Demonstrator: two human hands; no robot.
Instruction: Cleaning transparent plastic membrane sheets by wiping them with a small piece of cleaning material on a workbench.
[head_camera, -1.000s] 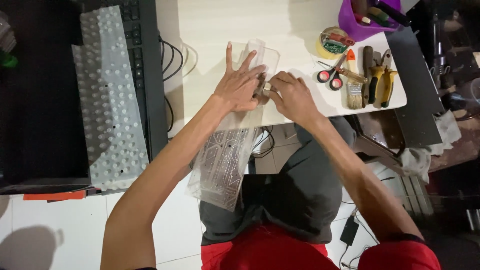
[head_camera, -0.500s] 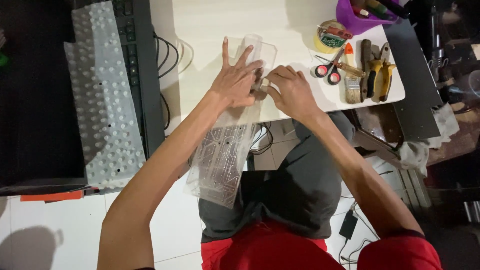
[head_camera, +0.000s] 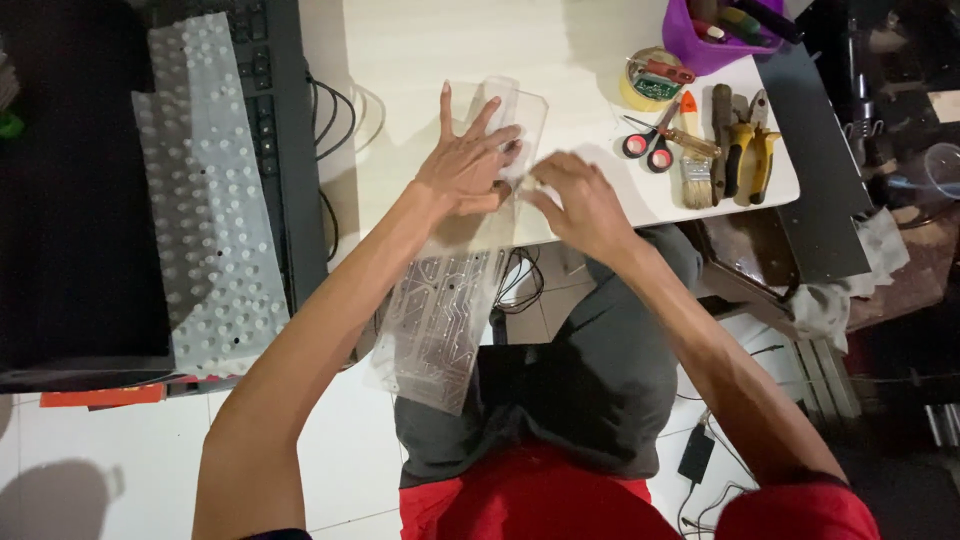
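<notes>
On the near edge of the white table (head_camera: 420, 60), a clear circuit sheet (head_camera: 445, 330) is pressed flat by the open left hand (head_camera: 465, 165), its lower half hanging off. Its right edge is pinched by the right hand (head_camera: 580, 205). The dimpled rubber mat (head_camera: 205, 200) is already set aside; reassembly appears undone.

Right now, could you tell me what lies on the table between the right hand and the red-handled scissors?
In the head view, only bare white table separates the right hand from the scissors.
</notes>
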